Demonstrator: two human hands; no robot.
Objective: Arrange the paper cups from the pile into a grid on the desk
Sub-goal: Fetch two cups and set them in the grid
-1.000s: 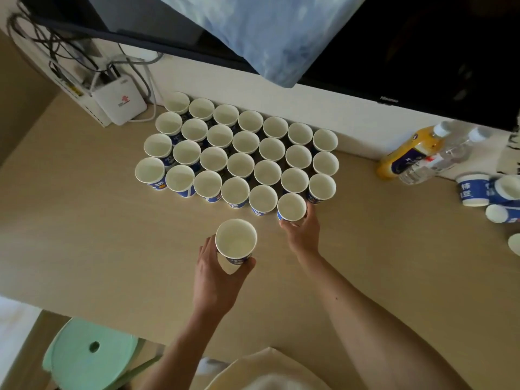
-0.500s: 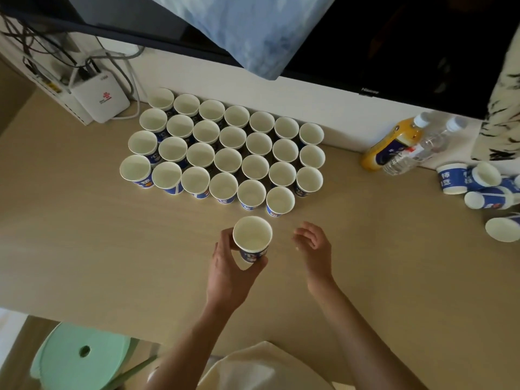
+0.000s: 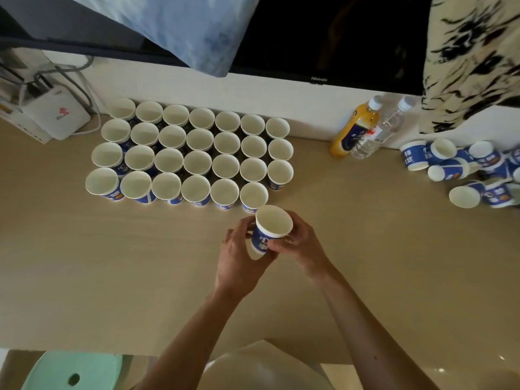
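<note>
Several blue-and-white paper cups stand upright in a tight grid (image 3: 197,153) at the back of the wooden desk (image 3: 112,263). The front row stops at a cup (image 3: 253,196), with a free spot to its right. Just in front of that spot, both hands hold a tilted stack of nested cups (image 3: 270,229). My left hand (image 3: 239,260) grips the lower part of the stack from the left. My right hand (image 3: 302,244) pinches the top cup's side just below its rim. A pile of loose cups (image 3: 464,171) lies on its side at the desk's far right.
An orange drink bottle (image 3: 354,128) and a clear water bottle (image 3: 377,130) lean against the wall between the grid and the pile. A white router (image 3: 53,116) with cables sits at the back left. A dark TV screen (image 3: 323,38) hangs above. A green stool (image 3: 70,372) stands below the desk edge.
My left hand carried the cup stack right and forward, toward the front row's end. My right hand left the placed cup, drew back, then closed on the stack's top cup.
</note>
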